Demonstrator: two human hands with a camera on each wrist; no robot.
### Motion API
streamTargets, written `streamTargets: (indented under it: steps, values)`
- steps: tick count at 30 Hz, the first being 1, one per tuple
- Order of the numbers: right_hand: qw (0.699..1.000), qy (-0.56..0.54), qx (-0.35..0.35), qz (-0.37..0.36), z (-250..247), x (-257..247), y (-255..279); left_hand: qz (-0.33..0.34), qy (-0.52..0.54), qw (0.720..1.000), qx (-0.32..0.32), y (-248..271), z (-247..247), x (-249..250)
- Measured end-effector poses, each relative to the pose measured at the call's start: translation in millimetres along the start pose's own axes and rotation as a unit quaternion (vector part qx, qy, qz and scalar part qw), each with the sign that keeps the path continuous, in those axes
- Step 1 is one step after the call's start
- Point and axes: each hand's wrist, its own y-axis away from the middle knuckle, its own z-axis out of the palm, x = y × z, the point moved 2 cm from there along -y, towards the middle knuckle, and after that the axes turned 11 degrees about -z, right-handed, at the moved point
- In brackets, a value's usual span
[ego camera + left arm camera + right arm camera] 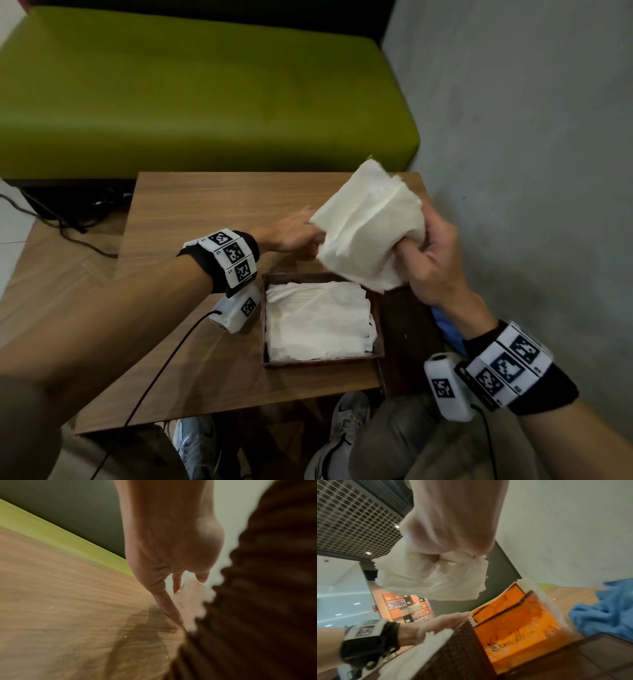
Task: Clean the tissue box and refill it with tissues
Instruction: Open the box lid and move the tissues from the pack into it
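The dark brown woven tissue box (263, 318) stands open on the wooden table (205, 212), and loose white tissues (318, 322) fill it. Its lid (407, 329) lies against its right side. My right hand (424, 253) grips a thick stack of white tissues (366, 229) above the box's far right corner; the stack (433, 577) hangs below that hand. My left hand (291, 233) reaches behind the stack. Its straight fingers (164, 601) touch an orange tissue packet (513, 622) just beyond the box wall (457, 649).
A blue cloth (445, 325) lies by the lid at the table's right edge, against the grey wall (531, 137). A green sofa (205, 92) stands beyond the table. Cables (51, 219) run over the floor at the left.
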Motion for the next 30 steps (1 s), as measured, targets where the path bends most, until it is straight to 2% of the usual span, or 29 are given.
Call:
streamTargets:
  steps: [1, 2, 4, 5, 7, 12, 14, 16, 19, 21, 23, 24, 26, 27, 28, 30]
  values:
    - [0.999, -0.023, -0.04, 0.0, 5.0, -6.1, -1.4, 0.026, -0.036, 0.999, 0.026, 21.4, -3.9, 16.7]
    - [0.995, -0.047, -0.088, 0.009, 11.6, -11.4, -1.7, 0.028, -0.043, 0.998, 0.022, 37.3, -9.1, 23.8]
    - [0.978, -0.081, -0.185, 0.051, 25.6, -17.8, -0.2, 0.031, 0.035, 0.998, 0.03, 32.5, -12.6, 9.1]
    - [0.967, -0.083, -0.229, 0.074, 32.2, -18.7, 0.5, 0.014, 0.08, 0.997, 0.013, 24.4, -13.5, -1.0]
    - [0.943, -0.06, -0.307, 0.11, 44.7, -18.7, 3.2, 0.032, 0.077, 0.997, 0.0, 29.2, -20.3, -5.3]
    - [0.903, 0.048, -0.411, 0.116, 63.4, -18.1, 10.2, 0.09, 0.143, 0.985, -0.019, 51.9, -26.2, -30.7]
    - [0.892, 0.111, -0.428, 0.093, 68.8, -19.2, 11.7, 0.108, 0.153, 0.98, -0.065, 63.0, -18.9, -38.4]
    - [0.877, 0.169, -0.444, 0.071, 73.5, -22.9, 13.1, 0.121, 0.102, 0.983, -0.091, 68.2, -9.8, -47.7]
    - [0.863, 0.192, -0.459, 0.088, 76.6, -20.6, 17.0, 0.145, 0.042, 0.986, -0.071, 68.6, 2.5, -57.7]
    - [0.87, 0.183, -0.448, 0.092, 73.9, -18.4, 20.2, 0.154, 0.044, 0.985, -0.066, 67.2, 6.4, -60.7]
    - [0.874, 0.215, -0.432, 0.044, 67.7, -18.4, 23.4, 0.16, 0.042, 0.985, -0.056, 66.3, 7.0, -62.6]
    - [0.87, 0.258, -0.421, -0.002, 63.5, -20.2, 23.7, 0.166, 0.04, 0.984, -0.049, 65.7, 7.1, -63.4]
    - [0.861, 0.334, -0.373, -0.087, 54.3, -26.6, 22.4, 0.173, 0.042, 0.984, -0.03, 65.2, 6.4, -64.2]
    - [0.867, 0.34, -0.349, -0.105, 51.0, -28.5, 21.6, 0.174, 0.046, 0.983, -0.024, 65.4, 5.6, -64.4]
    - [0.875, 0.324, -0.343, -0.106, 49.4, -28.7, 21.6, 0.172, 0.048, 0.984, -0.021, 66.0, 5.3, -64.0]
    - [0.881, 0.271, -0.382, -0.064, 53.5, -26.9, 24.6, 0.168, 0.055, 0.984, -0.023, 65.9, 6.2, -63.0]
